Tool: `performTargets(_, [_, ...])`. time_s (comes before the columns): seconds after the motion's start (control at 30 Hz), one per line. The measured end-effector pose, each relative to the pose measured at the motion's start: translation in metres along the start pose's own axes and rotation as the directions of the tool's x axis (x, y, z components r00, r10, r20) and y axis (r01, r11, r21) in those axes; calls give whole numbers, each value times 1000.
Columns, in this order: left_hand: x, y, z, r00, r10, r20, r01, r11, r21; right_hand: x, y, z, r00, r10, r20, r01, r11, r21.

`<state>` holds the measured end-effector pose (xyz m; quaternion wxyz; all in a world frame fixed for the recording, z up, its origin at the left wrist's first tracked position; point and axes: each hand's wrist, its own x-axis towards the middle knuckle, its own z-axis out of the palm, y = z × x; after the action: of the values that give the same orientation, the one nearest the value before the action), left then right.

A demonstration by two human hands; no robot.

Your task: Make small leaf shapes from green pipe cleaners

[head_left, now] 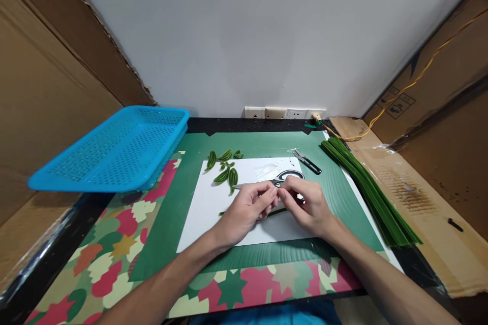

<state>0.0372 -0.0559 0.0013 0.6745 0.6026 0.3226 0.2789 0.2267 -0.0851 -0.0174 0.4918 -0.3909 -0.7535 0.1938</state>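
Note:
My left hand (pixel 247 208) and my right hand (pixel 307 205) meet over a white sheet (pixel 213 213) on a green mat (pixel 168 223). Both hands are closed in a pinch on a thin green pipe cleaner (pixel 277 210), whose ends show just below the fingers. Scissors (pixel 284 177) with grey handles lie on the sheet right behind my fingers. Several folded green leaf shapes (pixel 224 167) lie at the sheet's far left.
A blue plastic basket (pixel 114 150) stands at the left, partly off the table. A bundle of green pipe cleaners (pixel 369 188) lies along the right. Small black snips (pixel 307 161) lie behind the sheet. Cardboard walls stand on both sides; wall sockets (pixel 284 112) at the back.

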Motion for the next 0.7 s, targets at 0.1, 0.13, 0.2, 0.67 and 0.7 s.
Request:
performTargets(0.1, [2,0,-2,997,-71,40,75,992,-105,1,-4,1,995,94,-26,-91,992,93])
performTargets(0.13, [2,1,-2,996,-80,45,85,990,-116,1,-5,2,989,149,-21,-145,980,137])
performTargets(0.2, [2,2,-2,998,-61,30,64,993,-98,1,-6,4,963,268,4,-262,937,231])
performTargets(0.67, [3,-2,-22,832,523,187,-457,454,765,8,-3,16,884,465,56,-459,835,303])
performTargets(0.7, [4,-4,-23,818,534,212,-473,416,777,8,-2,18,883,466,56,-460,833,309])
